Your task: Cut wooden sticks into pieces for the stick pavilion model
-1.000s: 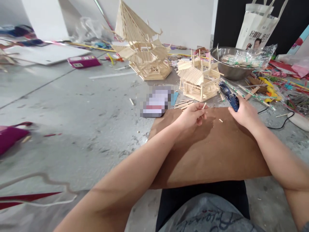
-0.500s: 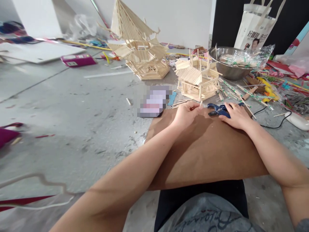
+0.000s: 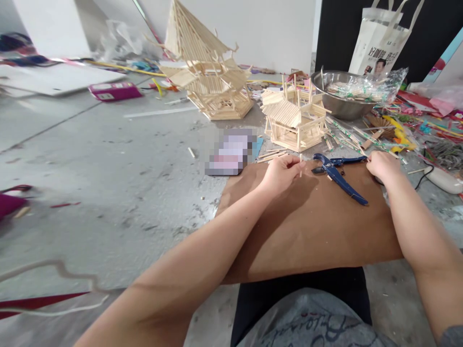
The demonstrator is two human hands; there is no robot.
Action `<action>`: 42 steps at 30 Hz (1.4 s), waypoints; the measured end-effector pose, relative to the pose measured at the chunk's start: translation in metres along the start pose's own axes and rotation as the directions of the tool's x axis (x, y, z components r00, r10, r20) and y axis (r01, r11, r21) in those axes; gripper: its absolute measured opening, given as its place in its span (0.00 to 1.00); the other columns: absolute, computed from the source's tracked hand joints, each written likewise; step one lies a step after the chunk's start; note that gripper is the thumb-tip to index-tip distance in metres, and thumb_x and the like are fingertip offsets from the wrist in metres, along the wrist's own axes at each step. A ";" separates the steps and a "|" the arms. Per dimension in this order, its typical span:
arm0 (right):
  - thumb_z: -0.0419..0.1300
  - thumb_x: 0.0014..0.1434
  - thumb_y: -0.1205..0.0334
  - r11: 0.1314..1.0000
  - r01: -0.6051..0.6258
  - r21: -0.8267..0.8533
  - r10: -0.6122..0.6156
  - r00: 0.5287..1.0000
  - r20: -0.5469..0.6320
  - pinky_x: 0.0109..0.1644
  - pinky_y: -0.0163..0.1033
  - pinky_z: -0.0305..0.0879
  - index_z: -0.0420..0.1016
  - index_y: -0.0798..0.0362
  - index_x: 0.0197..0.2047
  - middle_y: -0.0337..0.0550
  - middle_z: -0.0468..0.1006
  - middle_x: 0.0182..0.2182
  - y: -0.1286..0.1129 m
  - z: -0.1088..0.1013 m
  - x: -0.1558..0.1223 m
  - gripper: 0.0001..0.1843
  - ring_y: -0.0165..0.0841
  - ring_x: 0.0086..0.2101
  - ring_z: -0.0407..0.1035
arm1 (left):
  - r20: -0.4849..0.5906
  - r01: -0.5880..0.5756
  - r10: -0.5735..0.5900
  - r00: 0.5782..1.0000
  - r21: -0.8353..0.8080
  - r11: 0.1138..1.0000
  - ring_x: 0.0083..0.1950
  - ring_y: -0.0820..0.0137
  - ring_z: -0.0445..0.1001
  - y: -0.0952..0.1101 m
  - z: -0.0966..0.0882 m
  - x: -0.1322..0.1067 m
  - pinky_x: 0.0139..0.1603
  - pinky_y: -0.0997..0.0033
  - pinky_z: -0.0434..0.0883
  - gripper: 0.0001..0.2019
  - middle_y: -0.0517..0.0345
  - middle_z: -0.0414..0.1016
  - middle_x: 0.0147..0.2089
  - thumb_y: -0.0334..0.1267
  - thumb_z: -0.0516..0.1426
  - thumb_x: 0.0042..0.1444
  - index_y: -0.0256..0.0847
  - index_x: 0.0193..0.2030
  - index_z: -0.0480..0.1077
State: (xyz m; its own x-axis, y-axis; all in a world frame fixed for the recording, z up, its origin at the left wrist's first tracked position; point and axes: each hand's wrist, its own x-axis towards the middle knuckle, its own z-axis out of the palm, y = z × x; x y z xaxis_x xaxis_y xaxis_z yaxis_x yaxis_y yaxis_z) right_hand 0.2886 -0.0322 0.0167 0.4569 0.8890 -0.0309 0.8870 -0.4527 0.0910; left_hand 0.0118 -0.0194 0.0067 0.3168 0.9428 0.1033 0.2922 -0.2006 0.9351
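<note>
Between the thumb and fingers of my left hand (image 3: 284, 172) a short wooden stick (image 3: 301, 169) is pinched upright above the brown sheet (image 3: 318, 226). Blue-handled cutters (image 3: 334, 171) lie on that sheet with their handles spread, and neither hand grips them. My right hand (image 3: 384, 166) is closed at the sheet's right edge, by the tip of the cutters' upper handle. What its fingers hold, if anything, is hidden. Beyond my hands stands a small six-sided stick structure (image 3: 294, 118), with several loose sticks (image 3: 271, 156) near its base.
A taller stick pagoda (image 3: 211, 82) stands further back. Left of the sheet lies a phone (image 3: 231, 152). A metal bowl (image 3: 347, 108) holds wrapped sticks, and more wrapped sticks (image 3: 347, 137) lie before it. A white glue gun-like device (image 3: 446, 178) with a black cord lies right.
My right hand has let go of the cutters, moved right and closed. The cutters' handles have sprung wide apart. My left hand still pinches the stick, which now shows more of its length.
</note>
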 end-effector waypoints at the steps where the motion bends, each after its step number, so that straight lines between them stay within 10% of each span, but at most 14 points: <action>1: 0.52 0.48 0.67 1.000 -0.008 -0.003 0.008 1.000 0.006 0.37 0.46 0.63 0.75 0.56 0.41 0.59 0.75 0.41 0.000 -0.001 0.000 0.18 0.46 0.41 0.69 | 0.004 -0.004 0.004 1.000 0.002 1.000 0.19 0.80 0.57 0.000 0.000 0.000 0.23 0.78 0.56 0.12 0.64 0.61 0.16 0.40 0.54 0.49 0.36 0.19 0.63; 10: 0.51 0.50 0.65 0.938 0.141 0.315 -0.041 0.952 -0.303 0.42 0.44 0.62 0.72 0.56 0.42 0.53 0.76 0.36 -0.003 -0.021 -0.016 0.16 0.42 0.40 0.70 | 0.016 -0.021 0.021 1.000 -0.009 1.000 0.19 0.80 0.55 0.004 0.001 -0.002 0.23 0.78 0.55 0.12 0.65 0.60 0.17 0.40 0.54 0.50 0.36 0.21 0.65; 14: 0.50 0.53 0.61 0.570 0.373 0.732 -0.249 0.928 -0.279 0.36 0.39 0.66 0.66 0.54 0.41 0.45 0.75 0.32 -0.033 -0.010 -0.036 0.12 0.32 0.30 0.71 | 0.041 -0.039 0.040 0.998 -0.010 0.999 0.21 0.80 0.58 0.001 0.002 -0.002 0.24 0.78 0.56 0.12 0.63 0.63 0.18 0.41 0.55 0.49 0.34 0.21 0.67; 17: 0.54 0.52 0.57 0.278 0.322 0.905 -0.447 0.877 -0.175 0.34 0.39 0.68 0.64 0.53 0.34 0.40 0.74 0.27 -0.054 -0.002 -0.055 0.09 0.30 0.26 0.70 | 0.068 -0.033 0.036 0.997 -0.046 0.998 0.23 0.79 0.62 -0.001 0.004 -0.003 0.27 0.78 0.59 0.10 0.62 0.68 0.21 0.40 0.56 0.48 0.34 0.28 0.71; 20: 0.57 0.50 0.56 0.168 0.288 0.943 -0.503 0.848 -0.170 0.37 0.39 0.69 0.65 0.53 0.32 0.38 0.73 0.27 -0.066 0.001 -0.070 0.10 0.29 0.28 0.71 | 0.142 -0.067 0.073 0.987 -0.049 0.997 0.25 0.77 0.65 -0.001 0.007 -0.005 0.28 0.78 0.62 0.09 0.61 0.70 0.22 0.39 0.56 0.48 0.35 0.29 0.73; 28: 0.60 0.48 0.55 0.075 0.344 0.936 -0.483 0.834 -0.268 0.33 0.36 0.70 0.71 0.53 0.30 0.37 0.74 0.25 -0.070 0.007 -0.074 0.10 0.28 0.25 0.70 | 0.195 -0.194 0.167 0.966 0.130 0.972 0.31 0.74 0.70 -0.001 0.016 -0.010 0.33 0.77 0.65 0.10 0.56 0.77 0.31 0.37 0.56 0.49 0.35 0.34 0.75; 42: 0.57 0.53 0.58 0.196 0.589 0.784 -0.510 0.744 -0.432 0.37 0.37 0.69 0.72 0.53 0.32 0.41 0.77 0.30 -0.072 0.013 -0.073 0.08 0.30 0.30 0.71 | 0.224 -0.358 0.303 0.926 0.273 0.893 0.31 0.74 0.71 -0.008 0.023 -0.006 0.34 0.78 0.66 0.07 0.56 0.76 0.30 0.32 0.55 0.50 0.37 0.32 0.75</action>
State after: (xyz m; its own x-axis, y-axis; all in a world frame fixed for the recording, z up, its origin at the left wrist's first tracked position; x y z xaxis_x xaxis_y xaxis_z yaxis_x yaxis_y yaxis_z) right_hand 0.1927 -0.0656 -0.0003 -0.1415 0.9220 0.3604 0.4956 0.3811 -0.7805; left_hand 0.0286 -0.0294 -0.0091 0.5843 0.7527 0.3034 0.3934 -0.5897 0.7054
